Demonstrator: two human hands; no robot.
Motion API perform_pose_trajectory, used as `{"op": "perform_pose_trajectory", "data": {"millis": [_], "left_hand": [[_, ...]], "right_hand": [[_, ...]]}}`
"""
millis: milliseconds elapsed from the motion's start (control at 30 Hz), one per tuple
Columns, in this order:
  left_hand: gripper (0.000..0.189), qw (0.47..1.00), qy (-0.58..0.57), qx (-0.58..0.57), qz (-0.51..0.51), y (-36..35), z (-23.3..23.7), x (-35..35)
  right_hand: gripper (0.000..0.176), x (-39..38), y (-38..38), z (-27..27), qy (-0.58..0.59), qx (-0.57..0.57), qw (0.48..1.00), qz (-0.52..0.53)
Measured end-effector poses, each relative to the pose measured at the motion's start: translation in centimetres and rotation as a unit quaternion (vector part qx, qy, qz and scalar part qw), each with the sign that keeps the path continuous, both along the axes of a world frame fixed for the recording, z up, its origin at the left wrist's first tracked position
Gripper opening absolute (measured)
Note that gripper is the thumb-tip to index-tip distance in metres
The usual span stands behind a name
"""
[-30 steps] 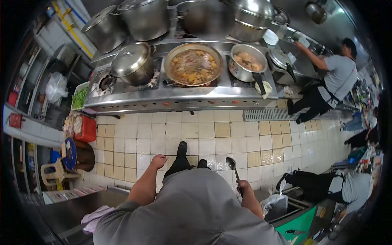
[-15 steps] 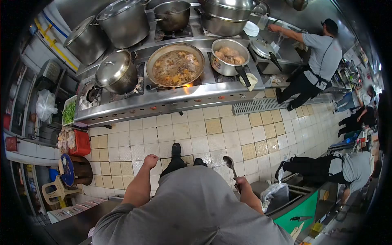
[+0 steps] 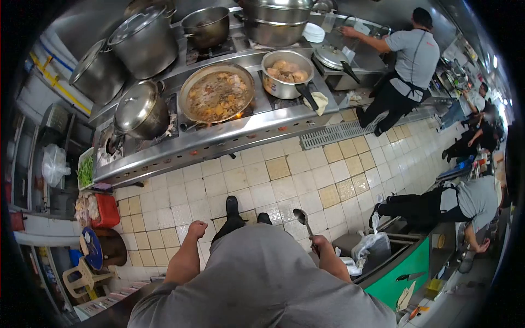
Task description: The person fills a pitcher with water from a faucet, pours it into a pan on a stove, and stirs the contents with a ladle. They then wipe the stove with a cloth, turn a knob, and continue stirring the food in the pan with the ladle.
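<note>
Low at my left side, my left hand (image 3: 197, 229) is closed in a loose fist, with nothing visible in it, above the tiled floor. My right hand (image 3: 320, 244) grips the handle of a metal ladle (image 3: 301, 217), whose bowl points away from me over the floor. On the stove ahead, a wide pan (image 3: 217, 94) holds a chunky brown stew, with flame showing at its lower edge. To its right is a pressure cooker pot (image 3: 287, 75) without its lid, holding pieces of food. A lidded pot (image 3: 141, 111) stands to the left of the pan.
Large pots (image 3: 143, 44) stand along the stove's back. A co-worker (image 3: 409, 60) is at the counter to the right; another (image 3: 459, 205) bends over at the lower right, near a green cabinet (image 3: 396, 273). A red crate (image 3: 105, 210) and a plastic chair (image 3: 86, 277) are at left.
The view has turned slightly, so the stove appears shifted left. The co-worker at lower right now has a hand reaching out with fingers spread. My right hand still holds the ladle.
</note>
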State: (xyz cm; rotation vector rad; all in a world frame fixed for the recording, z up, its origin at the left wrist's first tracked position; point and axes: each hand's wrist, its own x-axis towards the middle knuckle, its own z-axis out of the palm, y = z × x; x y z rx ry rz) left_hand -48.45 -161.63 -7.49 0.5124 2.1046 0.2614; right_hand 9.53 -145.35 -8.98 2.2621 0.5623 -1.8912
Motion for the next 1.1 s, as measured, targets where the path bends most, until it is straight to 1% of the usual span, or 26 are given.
{"op": "perform_pose_trajectory", "data": {"millis": [33,67,100,133,167,200,233,267,333,367,433,533,667,733,800,967,1033,1100], "left_hand": [[0.026,0.982,0.054,0.006,-0.18,-0.8,-2.7,-1.5],[0.023,0.925,0.106,0.02,-0.364,-2.0,-6.1,-3.3],[0.022,0.816,0.22,0.062,-0.531,-2.5,-6.6,-3.5],[0.03,0.817,0.214,0.036,-0.535,-2.1,-6.7,-3.2],[0.034,0.815,0.195,0.043,-0.544,-2.2,-7.0,-3.6],[0.034,0.946,0.037,0.062,-0.317,-2.9,-10.9,-5.1],[0.03,0.99,-0.022,-0.003,-0.139,-0.5,-3.2,-1.5],[0.03,0.984,-0.021,0.003,-0.175,1.5,-1.6,-0.2],[0.025,0.993,-0.064,0.032,-0.092,1.9,0.2,1.1],[0.023,0.995,-0.086,0.043,-0.04,1.4,0.6,1.4],[0.019,0.986,-0.132,0.064,0.076,0.8,0.9,1.5],[0.019,0.989,-0.118,0.075,0.051,1.2,0.7,1.1],[0.02,0.987,-0.123,0.092,0.039,1.4,0.1,0.1],[0.019,0.984,-0.12,0.089,0.092,1.4,-0.1,0.1],[0.019,0.986,-0.117,0.08,0.09,1.4,0.2,0.2],[0.02,0.987,-0.114,0.073,0.089,1.3,1.4,1.0],[0.021,0.991,-0.103,0.082,0.041,1.3,1.5,1.2],[0.022,0.991,-0.097,0.085,0.031,1.4,1.5,1.3]], "right_hand": [[0.028,-0.5,0.0,-0.5,-0.02,0.008,1.0,-0.004],[0.028,-0.3,0.2,-1.0,-0.042,0.019,0.999,-0.019],[0.027,0.7,0.1,-2.4,0.015,0.049,0.998,-0.04],[0.032,0.2,0.7,-1.6,-0.007,0.049,0.999,0.003],[0.031,-0.3,0.9,0.9,-0.03,0.071,0.997,0.02],[0.03,0.0,1.0,0.5,-0.048,0.115,0.987,0.102],[0.033,-0.6,1.9,2.4,-0.065,0.049,0.991,0.109],[0.033,-0.5,1.6,1.5,-0.068,0.053,0.994,0.073],[0.034,-0.2,1.8,-1.6,-0.1,0.043,0.992,0.062],[0.034,-0.3,1.4,-1.0,-0.099,0.042,0.993,0.051],[0.035,-0.1,1.7,0.0,-0.07,0.102,0.989,0.086],[0.035,-0.5,2.0,0.8,-0.078,0.074,0.99,0.086],[0.033,-0.6,1.5,1.2,-0.067,0.076,0.991,0.09],[0.031,-0.6,1.2,1.5,-0.068,0.071,0.991,0.088],[0.031,-0.4,0.9,0.2,-0.062,0.063,0.992,0.086],[0.029,-0.4,0.6,0.8,-0.065,0.046,0.993,0.085],[0.028,-0.3,0.6,1.2,-0.071,0.033,0.993,0.092],[0.029,-0.1,0.6,1.4,-0.065,0.044,0.993,0.084]]}}
